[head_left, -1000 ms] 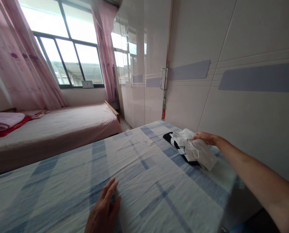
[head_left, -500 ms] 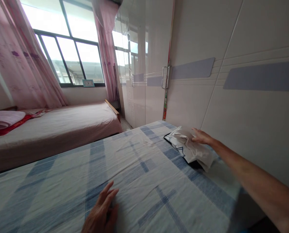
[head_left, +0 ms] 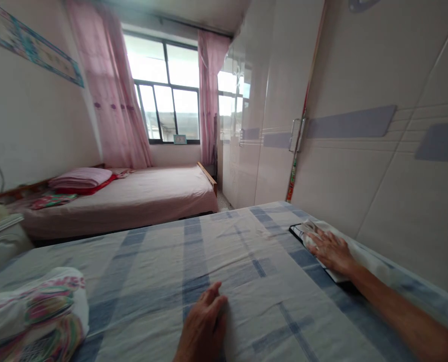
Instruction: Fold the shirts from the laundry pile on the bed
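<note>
A blue-and-white plaid sheet [head_left: 152,281] covers the bed in front of me. Near its right edge lies a folded white garment with dark trim [head_left: 342,274]. My right hand [head_left: 331,250] rests palm down on this garment with its fingers spread, covering part of it. Close to the front middle, my left hand [head_left: 208,317] is at the sheet, fingers loosely extended and nothing in them. To its left sits a bunched white cloth with a colourful print [head_left: 39,311], partly cut off by the frame.
A tall cream wardrobe [head_left: 344,186] runs along the right side. Across a narrow gap stands a second bed [head_left: 159,188] with a folded pink quilt [head_left: 81,178]. A window [head_left: 167,100] with pink curtains [head_left: 111,90] is behind it. A white cabinet [head_left: 5,236] stands at the left.
My right hand has come down from the garment's raised far edge and now presses it flatter. The view has swung left and up, bringing the printed cloth and white cabinet into sight.
</note>
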Demonstrator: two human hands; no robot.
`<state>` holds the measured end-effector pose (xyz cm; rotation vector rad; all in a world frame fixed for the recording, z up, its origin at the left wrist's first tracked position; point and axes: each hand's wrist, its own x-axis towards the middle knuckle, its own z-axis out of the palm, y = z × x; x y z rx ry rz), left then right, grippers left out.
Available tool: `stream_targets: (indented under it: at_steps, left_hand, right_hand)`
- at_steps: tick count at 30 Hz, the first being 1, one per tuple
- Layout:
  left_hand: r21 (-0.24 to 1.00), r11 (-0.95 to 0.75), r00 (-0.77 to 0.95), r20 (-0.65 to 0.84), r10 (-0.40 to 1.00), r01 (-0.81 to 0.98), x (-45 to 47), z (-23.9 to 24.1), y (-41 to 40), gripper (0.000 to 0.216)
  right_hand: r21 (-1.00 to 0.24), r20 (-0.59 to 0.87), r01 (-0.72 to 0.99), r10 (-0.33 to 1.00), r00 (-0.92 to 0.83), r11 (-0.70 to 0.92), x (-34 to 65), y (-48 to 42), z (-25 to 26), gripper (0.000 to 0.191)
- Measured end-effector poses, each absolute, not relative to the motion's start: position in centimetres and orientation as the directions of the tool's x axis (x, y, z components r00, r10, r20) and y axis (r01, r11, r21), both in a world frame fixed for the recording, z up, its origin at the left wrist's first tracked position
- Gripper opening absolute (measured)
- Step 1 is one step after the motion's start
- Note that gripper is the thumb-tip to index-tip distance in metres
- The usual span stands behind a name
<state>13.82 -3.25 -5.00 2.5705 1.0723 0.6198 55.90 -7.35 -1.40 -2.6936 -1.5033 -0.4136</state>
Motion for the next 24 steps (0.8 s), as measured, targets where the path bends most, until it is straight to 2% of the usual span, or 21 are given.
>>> stream_targets:
  at_steps: [2, 4, 7, 9, 14, 19, 24]
  left_hand:
    - [0.424, -0.66, 0.622, 0.247, 0.743, 0.62, 14.1, -4.7, -3.5, 0.038]
    - [0.441, -0.646, 0.616, 0.232, 0.753, 0.623, 14.3, -4.5, -3.8, 0.037]
    - [0.44, -0.654, 0.628, 0.229, 0.744, 0.615, 14.2, -4.3, -4.0, 0.034]
    - [0.403, -0.664, 0.639, 0.217, 0.738, 0.63, 13.6, -4.0, -3.8, 0.031]
    - [0.277, -0.576, 0.556, 0.155, 0.817, 0.769, 8.4, -2.8, -1.8, 0.044]
    - [0.223, -0.434, 0.41, 0.149, 0.9, 0.873, 3.1, -2.6, -0.3, 0.045]
    - [0.164, -0.402, 0.383, 0.134, 0.914, 0.901, 3.0, -3.2, 0.4, 0.047]
  right_hand:
    - [0.046, 0.349, 0.862, 0.817, 0.46, -0.505, 52.7, -6.3, -0.6, 0.059]
    - [-0.041, 0.398, 0.916, 0.834, 0.382, -0.4, 47.8, -5.5, -0.1, 0.059]
    - [-0.154, 0.315, 0.951, 0.899, 0.303, -0.267, 39.5, -5.0, -0.7, 0.057]
    - [-0.186, 0.27, 0.962, 0.931, 0.248, -0.202, 35.4, -5.0, -1.6, 0.058]
    - [-0.21, 0.152, 0.965, 0.97, 0.188, -0.154, 32.6, -5.1, -4.0, 0.058]
    - [-0.188, 0.167, 0.969, 0.967, 0.191, -0.159, 33.1, -5.0, -4.6, 0.059]
    - [-0.21, 0.169, 0.965, 0.966, 0.194, -0.157, 32.8, -5.2, -4.4, 0.058]
